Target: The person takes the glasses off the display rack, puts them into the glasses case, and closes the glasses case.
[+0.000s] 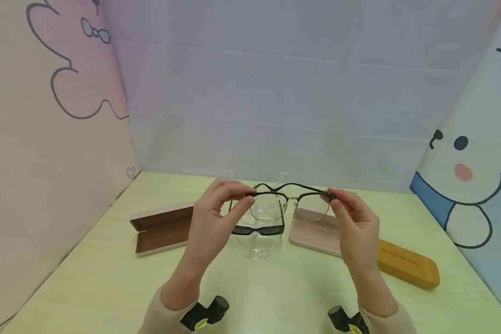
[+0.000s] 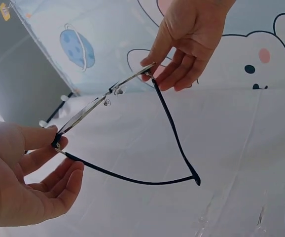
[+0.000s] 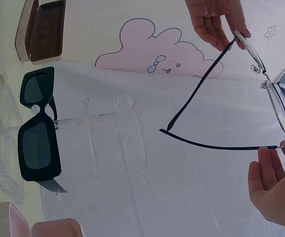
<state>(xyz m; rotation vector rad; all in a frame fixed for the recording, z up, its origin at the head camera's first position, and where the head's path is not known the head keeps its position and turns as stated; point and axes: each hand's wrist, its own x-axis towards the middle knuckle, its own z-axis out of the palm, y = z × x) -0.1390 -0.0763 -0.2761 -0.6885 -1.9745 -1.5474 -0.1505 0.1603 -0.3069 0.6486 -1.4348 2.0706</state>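
Both hands hold a pair of eyeglasses [image 1: 291,198] with dark upper rims and thin metal lower rims, raised over the table. My left hand [image 1: 213,213] pinches the left hinge corner between thumb and fingers. At the opposite corner, my right hand [image 1: 357,227] does the same. In the left wrist view the dark temples [image 2: 125,178] extend away from the lenses, and their tips come together. Behind and below the eyeglasses, black sunglasses [image 3: 40,148] with dark lenses rest on a clear display stand [image 1: 256,253].
An open case with a brown lining [image 1: 163,234] lies left of the stand. Another open case, pink inside [image 1: 315,232], sits to the right, partly behind my right hand. Beside it lies a closed mustard-yellow case [image 1: 409,264]. Printed cloth walls [image 1: 275,93] surround the table [image 1: 108,283].
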